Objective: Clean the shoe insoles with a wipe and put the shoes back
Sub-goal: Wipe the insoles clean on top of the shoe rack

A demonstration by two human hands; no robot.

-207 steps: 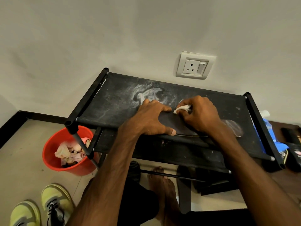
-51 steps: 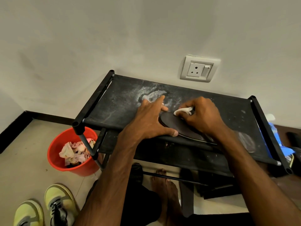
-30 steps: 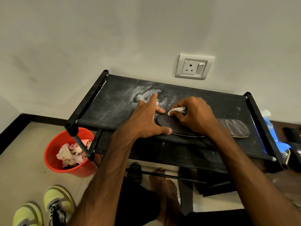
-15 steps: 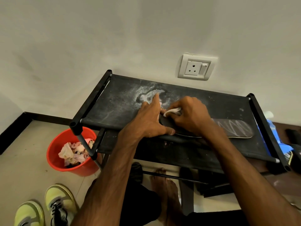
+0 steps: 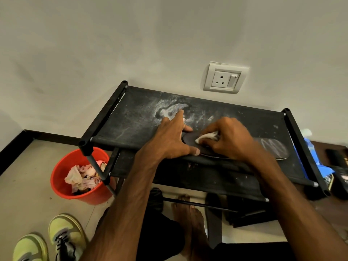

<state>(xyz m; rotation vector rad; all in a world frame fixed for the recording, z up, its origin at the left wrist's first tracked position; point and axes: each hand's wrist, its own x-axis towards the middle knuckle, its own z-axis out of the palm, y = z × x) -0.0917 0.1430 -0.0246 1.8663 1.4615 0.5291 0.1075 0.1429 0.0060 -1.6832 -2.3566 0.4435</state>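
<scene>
The black insole (image 5: 189, 141) is laid flat on the top shelf of the black shoe rack (image 5: 131, 119), toe end to the left, and is judged to be mid-wipe. A bunched white wipe (image 5: 206, 137) is pressed onto the toe end. Pale streaks are seen on the heel end, so that part is judged already gone over. Only 1 insole is visible; whether another has been cleaned cannot be told.

The wipe is gripped in the curled fingers of the right hand (image 5: 228, 138), knuckles up. The insole is pinned by the left hand (image 5: 173, 141), fingers straight and spread, thumb at the near edge, nothing grasped.

Crumpled used wipes (image 5: 81, 178) are piled in the red bucket (image 5: 88, 196) on the floor. 2 yellow-green sneakers (image 5: 64, 234) are set near it, so refitting and returning the shoes is judged to remain.
</scene>
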